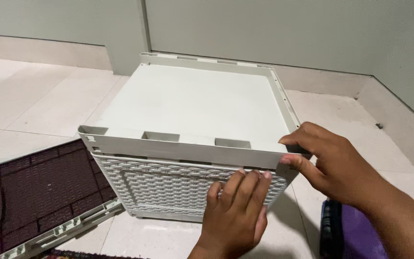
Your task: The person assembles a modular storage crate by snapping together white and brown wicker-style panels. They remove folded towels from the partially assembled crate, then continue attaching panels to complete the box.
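White plastic wicker-pattern box (188, 187) stands on the tiled floor (39, 100), a flat white lid panel (192, 103) resting across its top. Nearest the camera, the left hand (235, 216) lies flat against the box's woven front wall, fingers together and extended, their tips just under the lid's front rim; it presses rather than grips. Slightly farther and to the right, the right hand (327, 160) pinches the lid's front right corner, thumb beneath the rim and fingers curled over the top edge (closed on the lid). At lower right, a purple cloth (360, 235) lies on the floor under that forearm. At lower left, a dark brown woven panel (39, 187) with a pale frame lies flat on the tiles, just beside the box. Beyond the box, a grey-green wall (264, 29) meets the floor.
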